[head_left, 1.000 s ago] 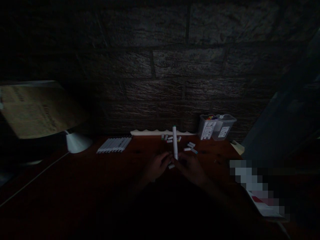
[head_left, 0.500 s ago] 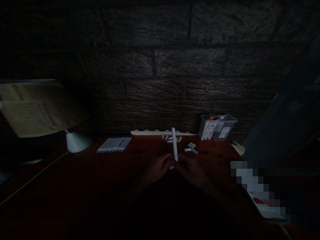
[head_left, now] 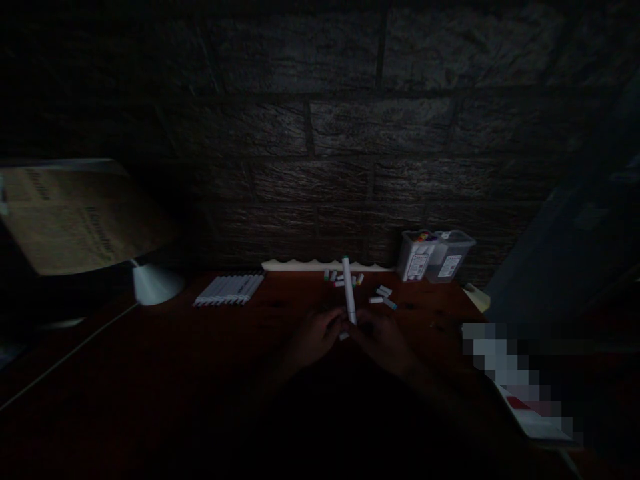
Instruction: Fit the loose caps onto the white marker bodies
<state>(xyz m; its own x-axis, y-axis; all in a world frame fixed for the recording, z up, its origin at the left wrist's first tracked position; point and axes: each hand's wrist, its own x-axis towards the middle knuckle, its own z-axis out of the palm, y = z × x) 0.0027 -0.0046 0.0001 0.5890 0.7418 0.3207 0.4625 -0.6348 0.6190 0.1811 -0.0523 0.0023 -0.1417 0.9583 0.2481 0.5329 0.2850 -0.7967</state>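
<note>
The scene is very dark. My left hand (head_left: 315, 339) and my right hand (head_left: 383, 341) meet over a reddish-brown table (head_left: 150, 373). Between them stands a white marker (head_left: 349, 290), nearly upright with its top tipped slightly left. My right hand's fingers are closed round its lower end. My left hand's fingers are closed on a small white piece (head_left: 343, 336) at the marker's base, perhaps a cap. Several loose caps (head_left: 381, 295) lie just beyond the hands.
A row of white markers (head_left: 229, 290) lies at the back left. Two clear plastic boxes (head_left: 434, 256) stand against the brick wall. A white lamp base (head_left: 156, 283) and a tilted board (head_left: 75, 217) are at left. Papers (head_left: 530, 407) lie at right.
The marker has tipped a little to the left and sunk slightly. Both hands stay in the same spot.
</note>
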